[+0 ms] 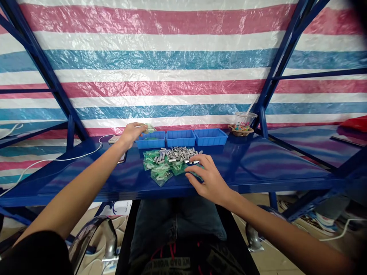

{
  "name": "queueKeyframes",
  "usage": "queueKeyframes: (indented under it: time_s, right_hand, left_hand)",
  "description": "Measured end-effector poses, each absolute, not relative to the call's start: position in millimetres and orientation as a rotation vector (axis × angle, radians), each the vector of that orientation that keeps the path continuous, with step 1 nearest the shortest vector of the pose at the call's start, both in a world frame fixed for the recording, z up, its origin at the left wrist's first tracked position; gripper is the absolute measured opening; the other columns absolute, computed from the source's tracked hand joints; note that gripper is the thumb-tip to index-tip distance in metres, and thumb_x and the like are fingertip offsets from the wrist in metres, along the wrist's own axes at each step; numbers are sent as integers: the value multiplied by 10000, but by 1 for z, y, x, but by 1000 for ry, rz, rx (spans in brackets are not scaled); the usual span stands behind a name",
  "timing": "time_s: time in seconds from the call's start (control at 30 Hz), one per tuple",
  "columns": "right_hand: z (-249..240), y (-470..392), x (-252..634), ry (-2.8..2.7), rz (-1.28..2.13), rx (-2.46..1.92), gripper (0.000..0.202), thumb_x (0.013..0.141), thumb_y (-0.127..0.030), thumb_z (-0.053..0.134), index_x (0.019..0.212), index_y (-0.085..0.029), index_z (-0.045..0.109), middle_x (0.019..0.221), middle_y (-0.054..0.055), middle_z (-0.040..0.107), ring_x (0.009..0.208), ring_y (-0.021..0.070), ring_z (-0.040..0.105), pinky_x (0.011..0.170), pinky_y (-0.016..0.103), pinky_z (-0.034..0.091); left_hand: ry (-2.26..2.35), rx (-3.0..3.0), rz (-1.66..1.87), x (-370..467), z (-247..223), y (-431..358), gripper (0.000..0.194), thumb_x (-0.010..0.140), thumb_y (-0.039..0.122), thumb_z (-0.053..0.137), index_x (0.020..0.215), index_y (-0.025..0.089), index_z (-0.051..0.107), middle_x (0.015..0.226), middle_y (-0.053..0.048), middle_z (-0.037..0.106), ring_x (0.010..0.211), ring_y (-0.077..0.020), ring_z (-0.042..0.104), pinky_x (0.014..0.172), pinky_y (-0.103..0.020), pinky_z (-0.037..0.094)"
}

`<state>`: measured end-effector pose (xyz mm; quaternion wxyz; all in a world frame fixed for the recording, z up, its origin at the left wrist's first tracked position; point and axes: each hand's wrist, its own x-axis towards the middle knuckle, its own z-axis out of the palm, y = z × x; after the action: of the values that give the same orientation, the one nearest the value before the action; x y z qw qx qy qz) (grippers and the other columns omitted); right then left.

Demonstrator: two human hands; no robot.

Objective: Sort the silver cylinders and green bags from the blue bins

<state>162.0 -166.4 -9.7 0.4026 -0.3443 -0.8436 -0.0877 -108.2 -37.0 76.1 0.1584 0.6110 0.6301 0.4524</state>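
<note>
Evidently, the blue desk (249, 164) is carrying everything that is being handled, with a striped sheet (160, 89) hanging behind its far edge. Along that far edge, near its middle, three trays are sitting in a row: the left tray (150, 144), the middle tray (180, 143) and the right tray (211, 141). Something green is lying inside the left one. Between this row and the desk's near edge a heap is spreading: green packets (162, 174) are lying toward the left and near sides, while loose metal pieces (182, 153) are piling up on the far side, close to the middle tray.

The person's left hand (132, 133) is reaching to the far edge and pinching a small packet (150, 128) between its fingertips, over the back of the left tray. The right hand (210, 175) is hovering at the heap's right side, thumb and fingers standing apart in a loose curl; whether a fingertip is touching a piece, one cannot tell.

Judging by this, the left hand is probably bringing that packet to the left tray. The next move would be calling for those fingers to part with the packet inside the tray's rim.
</note>
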Motion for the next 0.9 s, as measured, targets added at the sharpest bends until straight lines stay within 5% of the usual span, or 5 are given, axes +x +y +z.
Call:
queueKeyframes:
  time_s: [0.13,0.23,0.5,0.7,0.9]
  right_hand:
    - [-14,-153,176,-2172,-223,-1200,276,856,-338,540,1037,-149,629,1012,125,601,1004,289,510,866,466,442]
    - [-15,-146,188,-2262,-107,-1439,433,826,-423,555,1121,-109,605,1053,158,591,1008,328,520,869,497,444]
    - [-12,-140,197,-2194,160,-1277,494,776,-159,542,1266,-137,490,1066,121,532,970,236,554,889,398,460]
    - [-11,-143,187,-1795,532,-971,158,765,-143,535,910,-171,589,818,29,604,751,157,591,714,321,499]
    - [2,-186,170,-1872,403,-582,163,825,-97,519,730,-214,581,942,49,642,1040,203,575,914,427,448]
  left_hand:
    - [1998,1846,1168,-119,78,-6,500,751,471,580,1021,52,625,1044,-206,657,989,-336,596,805,-391,454]
    - [1982,2005,1101,-113,64,-18,555,783,475,532,1147,59,574,1179,-191,601,1098,-318,546,925,-386,408]
    - [1454,2425,1048,-73,22,-125,350,864,428,462,1075,183,595,973,-51,648,676,-152,572,688,-300,466]
    - [1003,2057,835,-42,6,-190,300,884,426,483,1000,198,639,849,-45,653,684,-137,560,578,-239,396]
    - [788,1249,827,-28,1,-205,420,862,540,472,904,145,609,771,-47,596,634,-107,526,508,-198,342]
